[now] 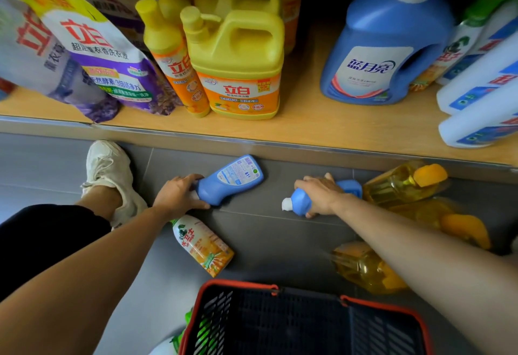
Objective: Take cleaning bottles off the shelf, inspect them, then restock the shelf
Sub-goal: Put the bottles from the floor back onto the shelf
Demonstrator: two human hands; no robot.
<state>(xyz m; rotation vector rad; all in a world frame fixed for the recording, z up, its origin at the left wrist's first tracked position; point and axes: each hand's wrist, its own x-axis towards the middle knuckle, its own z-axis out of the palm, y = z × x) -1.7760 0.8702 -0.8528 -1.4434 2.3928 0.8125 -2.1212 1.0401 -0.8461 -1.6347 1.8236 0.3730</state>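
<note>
1. While you crouched in front of the shelf (322, 122), both hands were down on the floor (266, 237) just short of its front lip, each on a small blue bottle.
2. Your left hand (179, 195) had fingers and thumb curled round the neck end of the left blue bottle (232, 179). That bottle lay on its side, back label up, base pointing toward the shelf. The narrow neck probably gave the surest grip for swinging it upright.
3. Your right hand (319, 195) was wrapped over the middle of the right blue bottle (297, 202), which lay flat, roughly along the shelf's lip. Its white cap stuck out past your knuckles.
4. On the shelf, bare board showed between the yellow jug (238, 66) and the big blue jug (386, 46). I judged that gap to be where the pair belonged, so taking one per hand suited restocking.
5. Farther from the shelf than your left hand lay an orange-labelled bottle (201, 245). Amber bottles (403, 183) lay below the shelf's right end. The basket (238, 284) sat farthest from the shelf, nearest you.
</note>
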